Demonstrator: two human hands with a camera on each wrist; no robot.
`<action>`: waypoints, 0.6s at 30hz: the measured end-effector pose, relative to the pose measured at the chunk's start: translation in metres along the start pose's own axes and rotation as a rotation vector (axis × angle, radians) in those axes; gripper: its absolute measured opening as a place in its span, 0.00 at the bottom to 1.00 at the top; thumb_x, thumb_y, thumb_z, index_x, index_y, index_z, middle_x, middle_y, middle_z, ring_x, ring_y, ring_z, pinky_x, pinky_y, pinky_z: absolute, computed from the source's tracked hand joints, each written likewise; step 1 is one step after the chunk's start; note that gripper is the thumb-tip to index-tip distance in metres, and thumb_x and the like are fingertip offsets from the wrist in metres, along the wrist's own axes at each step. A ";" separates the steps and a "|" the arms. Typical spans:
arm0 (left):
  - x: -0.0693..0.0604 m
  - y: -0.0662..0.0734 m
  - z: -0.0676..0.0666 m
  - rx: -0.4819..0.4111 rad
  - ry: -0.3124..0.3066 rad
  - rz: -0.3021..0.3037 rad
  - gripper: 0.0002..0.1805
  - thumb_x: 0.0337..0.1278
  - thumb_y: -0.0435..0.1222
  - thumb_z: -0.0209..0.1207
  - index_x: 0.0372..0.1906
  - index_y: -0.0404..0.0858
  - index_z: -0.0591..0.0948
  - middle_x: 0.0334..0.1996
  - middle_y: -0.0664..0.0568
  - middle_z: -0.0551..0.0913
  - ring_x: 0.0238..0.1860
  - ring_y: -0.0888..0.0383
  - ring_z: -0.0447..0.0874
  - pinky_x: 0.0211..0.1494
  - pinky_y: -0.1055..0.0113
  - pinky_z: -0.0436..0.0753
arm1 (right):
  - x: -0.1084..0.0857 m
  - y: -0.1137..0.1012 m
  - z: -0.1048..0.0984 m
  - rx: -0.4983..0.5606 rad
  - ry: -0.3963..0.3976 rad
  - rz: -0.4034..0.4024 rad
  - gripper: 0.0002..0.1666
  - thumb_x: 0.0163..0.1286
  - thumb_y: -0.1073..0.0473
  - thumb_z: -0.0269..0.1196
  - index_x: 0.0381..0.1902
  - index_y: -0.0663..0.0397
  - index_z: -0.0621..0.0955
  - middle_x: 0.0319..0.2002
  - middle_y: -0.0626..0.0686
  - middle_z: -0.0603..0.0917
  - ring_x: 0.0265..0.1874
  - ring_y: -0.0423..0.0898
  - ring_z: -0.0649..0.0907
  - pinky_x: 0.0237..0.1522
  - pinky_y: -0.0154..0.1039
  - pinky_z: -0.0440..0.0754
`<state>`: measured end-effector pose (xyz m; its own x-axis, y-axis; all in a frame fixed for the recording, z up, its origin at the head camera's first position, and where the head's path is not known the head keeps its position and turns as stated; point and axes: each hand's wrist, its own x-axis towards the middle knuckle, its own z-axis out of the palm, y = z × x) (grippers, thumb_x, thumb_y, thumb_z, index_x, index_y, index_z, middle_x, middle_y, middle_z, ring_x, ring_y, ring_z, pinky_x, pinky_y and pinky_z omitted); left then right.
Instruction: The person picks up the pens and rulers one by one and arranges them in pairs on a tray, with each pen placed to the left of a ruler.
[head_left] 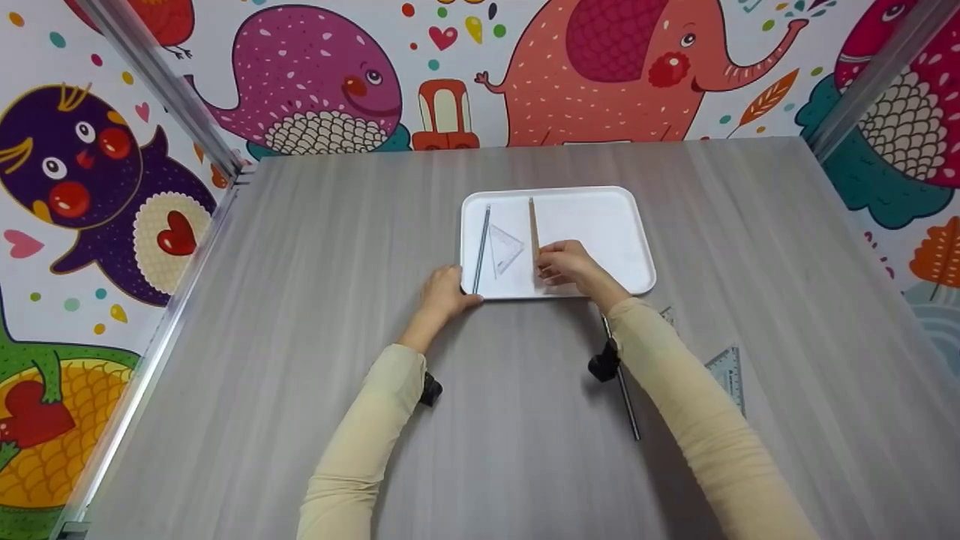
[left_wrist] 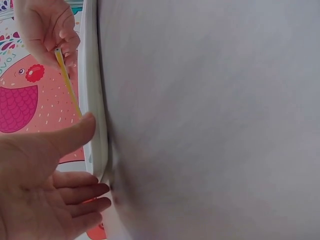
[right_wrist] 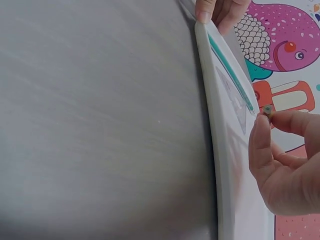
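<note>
One white tray [head_left: 592,217]: left hand [head_left: 444,292] touches its near-left corner, thumb and fingers spread. Right hand [head_left: 568,265]: pinch grip. Transparent set square [head_left: 505,248]: inside tray, left half. Yellow pencil [head_left: 533,226]: pinched by right hand, over tray.

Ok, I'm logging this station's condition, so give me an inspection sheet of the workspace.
Surface: grey wood-grain table.
Job's things: white tray bearing a teal pencil and clear set square; yellow pencil.
Clutter: dark rod; second set square, partly hidden by the right sleeve.
Hands: left hand holds the tray's near-left corner; right hand pinches the yellow pencil.
Cables: nothing seen.
Surroundings: cartoon-animal wall panels, metal posts.
</note>
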<state>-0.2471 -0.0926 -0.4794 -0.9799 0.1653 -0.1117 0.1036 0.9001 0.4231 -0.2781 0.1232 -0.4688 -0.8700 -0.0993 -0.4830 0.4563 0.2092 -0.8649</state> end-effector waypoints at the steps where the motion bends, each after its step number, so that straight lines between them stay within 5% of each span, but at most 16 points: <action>1: 0.000 0.000 0.000 -0.002 0.001 0.001 0.24 0.43 0.43 0.67 0.41 0.30 0.77 0.41 0.40 0.79 0.45 0.45 0.76 0.47 0.55 0.74 | 0.000 0.000 0.001 -0.012 0.004 0.000 0.21 0.61 0.67 0.54 0.52 0.70 0.70 0.24 0.50 0.77 0.19 0.38 0.78 0.22 0.29 0.78; 10: 0.001 -0.002 0.001 -0.018 -0.003 0.005 0.25 0.42 0.43 0.68 0.42 0.30 0.76 0.41 0.40 0.79 0.45 0.45 0.76 0.48 0.56 0.74 | -0.001 0.004 0.005 -0.145 0.060 -0.061 0.18 0.60 0.64 0.55 0.47 0.71 0.74 0.27 0.53 0.80 0.20 0.38 0.79 0.24 0.31 0.79; 18: 0.001 -0.001 0.000 -0.008 -0.006 0.006 0.25 0.43 0.44 0.67 0.42 0.30 0.76 0.42 0.40 0.79 0.45 0.46 0.76 0.47 0.55 0.74 | -0.002 0.010 0.010 -0.346 0.159 -0.211 0.16 0.56 0.66 0.57 0.40 0.73 0.79 0.27 0.59 0.82 0.16 0.37 0.78 0.20 0.30 0.79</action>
<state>-0.2481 -0.0934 -0.4800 -0.9783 0.1728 -0.1146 0.1078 0.8961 0.4306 -0.2703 0.1156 -0.4779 -0.9679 -0.0295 -0.2496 0.1990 0.5167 -0.8327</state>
